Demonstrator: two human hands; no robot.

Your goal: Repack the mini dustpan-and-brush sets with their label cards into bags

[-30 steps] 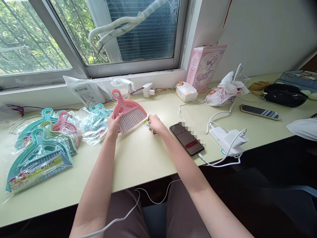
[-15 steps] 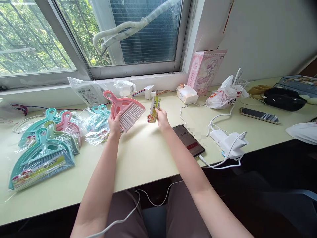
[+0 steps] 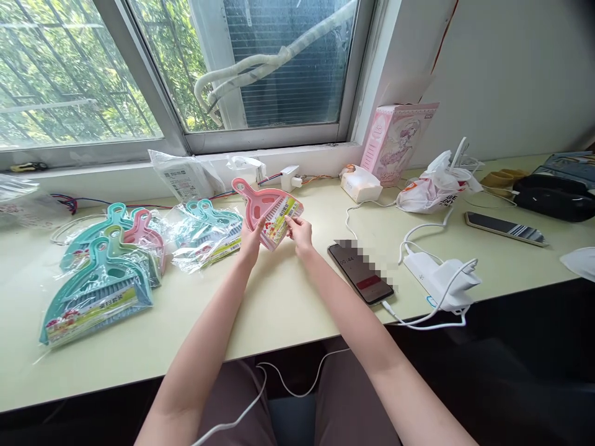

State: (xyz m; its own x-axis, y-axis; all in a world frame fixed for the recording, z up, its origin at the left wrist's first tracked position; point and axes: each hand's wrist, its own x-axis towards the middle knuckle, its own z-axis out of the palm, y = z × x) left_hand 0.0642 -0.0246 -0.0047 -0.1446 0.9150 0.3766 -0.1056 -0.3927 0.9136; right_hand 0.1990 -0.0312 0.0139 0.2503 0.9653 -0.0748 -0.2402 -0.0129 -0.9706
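A pink dustpan and brush set (image 3: 257, 204) is held up above the table, its handle pointing up and to the left. My left hand (image 3: 252, 240) is closed on its lower left edge, thumb in front. A yellow-green printed label card (image 3: 281, 220) lies across the bristles, covering most of them. My right hand (image 3: 299, 234) pinches the card at its right side, against the dustpan. To the left lie several dustpan sets in clear plastic bags, among them a teal one (image 3: 100, 272) at the front and another teal one (image 3: 204, 214) nearer my left hand.
On the pale table (image 3: 279, 310), a phone (image 3: 360, 272) lies to the right of my right forearm. Beyond it are a white power strip (image 3: 437, 279) with cables, a tissue pack (image 3: 360, 183), a pink box (image 3: 400, 139) and a white plastic bag (image 3: 434, 186). A window runs behind.
The label card, held apart to the right of the dustpan before, now rests over the brush bristles. Both hands have come together. The view has shifted slightly left.
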